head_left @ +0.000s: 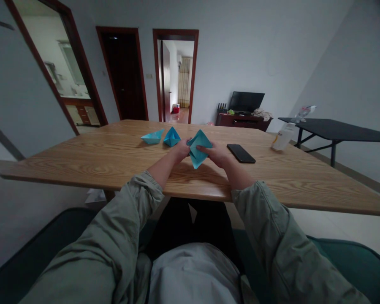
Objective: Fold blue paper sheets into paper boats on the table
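A light blue folded paper, diamond-shaped with a crease across it, is held up over the near part of the wooden table. My left hand grips its left corner, the fingers partly hidden behind it. On the other side my right hand pinches the right edge, thumb lying across the front face. Just left of my hands stands a darker blue paper boat. Beside that one rests a paler blue paper boat, longer and lower in shape.
A black phone lies on the wooden table right of my hands. Farther right stands a whitish plastic bottle. Beyond the table are a black folding table and a cabinet bearing a monitor.
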Motion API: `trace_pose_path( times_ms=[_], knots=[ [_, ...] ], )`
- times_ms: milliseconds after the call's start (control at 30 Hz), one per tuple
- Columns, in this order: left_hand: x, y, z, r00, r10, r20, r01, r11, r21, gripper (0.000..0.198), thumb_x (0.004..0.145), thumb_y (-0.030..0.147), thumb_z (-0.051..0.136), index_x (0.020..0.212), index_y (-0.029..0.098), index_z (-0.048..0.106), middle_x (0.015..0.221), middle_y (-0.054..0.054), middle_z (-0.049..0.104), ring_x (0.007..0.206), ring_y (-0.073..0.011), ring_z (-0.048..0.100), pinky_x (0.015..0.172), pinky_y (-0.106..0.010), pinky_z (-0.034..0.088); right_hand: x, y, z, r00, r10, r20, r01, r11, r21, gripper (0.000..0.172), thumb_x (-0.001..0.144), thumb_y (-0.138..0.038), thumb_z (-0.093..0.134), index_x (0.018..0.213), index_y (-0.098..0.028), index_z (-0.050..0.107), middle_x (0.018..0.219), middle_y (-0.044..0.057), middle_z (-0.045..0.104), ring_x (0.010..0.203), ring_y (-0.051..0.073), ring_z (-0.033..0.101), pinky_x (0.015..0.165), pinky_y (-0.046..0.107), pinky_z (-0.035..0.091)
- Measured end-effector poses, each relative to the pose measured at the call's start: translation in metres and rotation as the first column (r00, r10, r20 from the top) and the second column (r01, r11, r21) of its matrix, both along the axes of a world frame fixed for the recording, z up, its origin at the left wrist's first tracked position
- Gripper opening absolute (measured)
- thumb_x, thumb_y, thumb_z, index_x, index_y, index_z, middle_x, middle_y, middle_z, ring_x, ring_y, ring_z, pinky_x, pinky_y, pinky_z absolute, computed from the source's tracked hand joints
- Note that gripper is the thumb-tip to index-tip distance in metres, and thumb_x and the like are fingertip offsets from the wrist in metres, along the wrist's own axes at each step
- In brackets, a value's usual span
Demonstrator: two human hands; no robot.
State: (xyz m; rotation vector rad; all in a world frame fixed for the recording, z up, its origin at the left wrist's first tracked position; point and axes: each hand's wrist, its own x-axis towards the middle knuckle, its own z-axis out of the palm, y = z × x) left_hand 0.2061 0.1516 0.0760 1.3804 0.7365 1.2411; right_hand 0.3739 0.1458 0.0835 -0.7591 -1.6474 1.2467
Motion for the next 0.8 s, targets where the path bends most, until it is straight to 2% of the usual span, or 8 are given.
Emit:
trace_pose_path(
  times_ms=[133,267,333,433,500,600,700,800],
  knots=[
    [-0.001,0.006,-0.003,0.994,0.076,-0.076,-0.069,0.993,0.093,0.027,0.070,0.031,0.074,0.088,0.016,0.058,0.073,0.000,0.062,0.064,-0.0121,0.056,0.061,-0.023,0.044,-0.001,0.005,-0.002,0.995,-0.087,0.045,0.083,0.993,0.090,0.039,0.068,-0.040,0.077,0.099,-0.018,0.069,0.097,0.005,0.071,0.085,0.019,0.063,0.084,0.036,0.050],
    [0.000,0.007,-0.002,0.967,0.203,-0.152,-0.163,0.957,0.240,0.022,0.074,0.031,0.071,0.083,0.016,0.058,0.074,0.001,0.060,0.069,-0.0110,0.052,0.062,-0.020,0.040,-0.003,0.005,0.000,0.955,-0.265,0.137,0.232,0.948,0.216,0.030,0.070,-0.034,0.072,0.095,-0.018,0.069,0.087,0.002,0.069,0.078,0.019,0.059,0.076,0.033,0.049],
    [0.002,0.004,0.001,0.954,0.249,-0.165,-0.200,0.944,0.264,0.019,0.074,0.028,0.070,0.080,0.016,0.057,0.071,0.002,0.057,0.068,-0.0106,0.049,0.062,-0.020,0.039,-0.005,0.003,0.003,0.936,-0.318,0.150,0.272,0.925,0.266,0.026,0.070,-0.032,0.069,0.093,-0.019,0.069,0.083,0.001,0.068,0.076,0.018,0.058,0.073,0.032,0.049],
    [0.004,-0.001,0.005,0.952,0.272,-0.143,-0.234,0.943,0.236,0.017,0.074,0.024,0.070,0.079,0.016,0.055,0.069,0.003,0.056,0.068,-0.0104,0.049,0.063,-0.020,0.039,-0.005,0.002,0.004,0.943,-0.315,0.109,0.276,0.921,0.275,0.026,0.069,-0.030,0.069,0.093,-0.019,0.069,0.084,0.000,0.068,0.078,0.018,0.057,0.073,0.030,0.048],
    [0.004,-0.002,0.007,0.963,0.253,-0.090,-0.232,0.953,0.197,0.019,0.072,0.022,0.070,0.080,0.017,0.054,0.072,0.003,0.057,0.068,-0.0101,0.051,0.064,-0.020,0.040,-0.003,0.004,0.003,0.956,-0.284,0.076,0.261,0.939,0.226,0.029,0.069,-0.031,0.069,0.096,-0.020,0.068,0.087,0.000,0.068,0.080,0.018,0.058,0.074,0.030,0.048],
    [0.003,-0.002,0.008,0.986,0.168,0.001,-0.167,0.982,0.090,0.021,0.073,0.023,0.069,0.085,0.018,0.053,0.072,0.004,0.057,0.064,-0.0094,0.053,0.063,-0.020,0.042,-0.001,0.008,0.000,0.978,-0.208,0.023,0.206,0.976,0.066,0.033,0.068,-0.031,0.069,0.099,-0.021,0.067,0.088,0.001,0.069,0.078,0.018,0.060,0.073,0.030,0.049],
    [0.001,-0.002,0.008,0.997,-0.008,0.076,0.010,1.000,-0.028,0.022,0.073,0.024,0.067,0.090,0.018,0.054,0.073,0.002,0.059,0.064,-0.0113,0.057,0.065,-0.025,0.047,0.001,0.012,-0.004,0.992,-0.122,-0.040,0.120,0.991,-0.056,0.029,0.067,-0.028,0.067,0.094,-0.020,0.068,0.089,0.002,0.070,0.078,0.019,0.062,0.073,0.031,0.050],
    [-0.002,-0.005,0.008,0.981,-0.165,0.099,0.175,0.980,-0.094,0.025,0.070,0.023,0.067,0.091,0.015,0.058,0.079,-0.003,0.063,0.069,-0.0140,0.060,0.069,-0.029,0.050,0.002,0.012,-0.006,0.996,-0.065,-0.061,0.059,0.993,-0.101,0.027,0.066,-0.027,0.067,0.092,-0.020,0.068,0.092,0.003,0.071,0.082,0.020,0.063,0.076,0.032,0.051]
  ],
)
